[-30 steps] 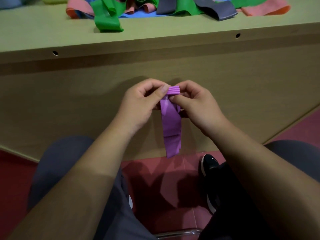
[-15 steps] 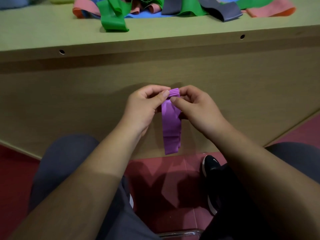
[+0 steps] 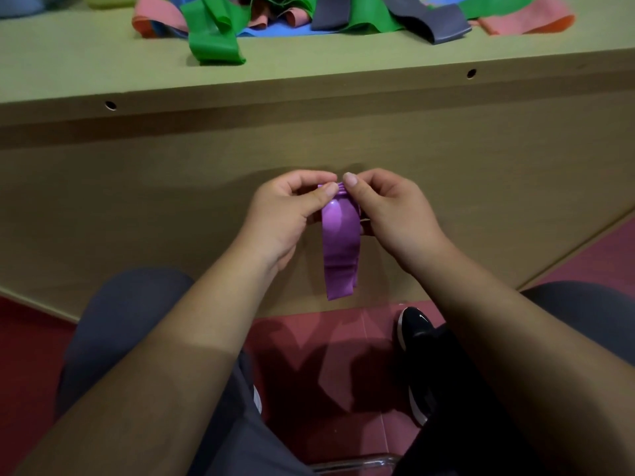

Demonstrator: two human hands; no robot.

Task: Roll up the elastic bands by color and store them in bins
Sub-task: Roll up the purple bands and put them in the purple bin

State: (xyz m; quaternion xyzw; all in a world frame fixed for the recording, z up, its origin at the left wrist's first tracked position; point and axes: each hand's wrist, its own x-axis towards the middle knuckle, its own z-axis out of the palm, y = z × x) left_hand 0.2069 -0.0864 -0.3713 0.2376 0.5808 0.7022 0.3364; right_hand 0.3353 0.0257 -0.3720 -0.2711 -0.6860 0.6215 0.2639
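A purple elastic band [image 3: 341,249] hangs below the table's front edge, its top end wound into a small roll between my fingertips. My left hand [image 3: 285,214] pinches the roll from the left and my right hand [image 3: 391,214] pinches it from the right, thumbs on top. The loose tail drops straight down in front of the table's side panel. On the tabletop lies a pile of unrolled bands: green [image 3: 213,39], pink [image 3: 158,15], grey [image 3: 433,18], blue [image 3: 275,30] and orange-pink [image 3: 529,18]. No bin is clearly visible.
The wooden table [image 3: 309,77] fills the upper half, its side panel close behind my hands. My knees in grey trousers [image 3: 127,324] flank the red floor [image 3: 326,355]. A black shoe [image 3: 415,338] rests at right. A metal chair rail [image 3: 354,463] shows at the bottom.
The roll at the band's top has grown slightly and the hanging tail has become shorter. Both hands have stayed in place below the table edge, fingers working the roll.
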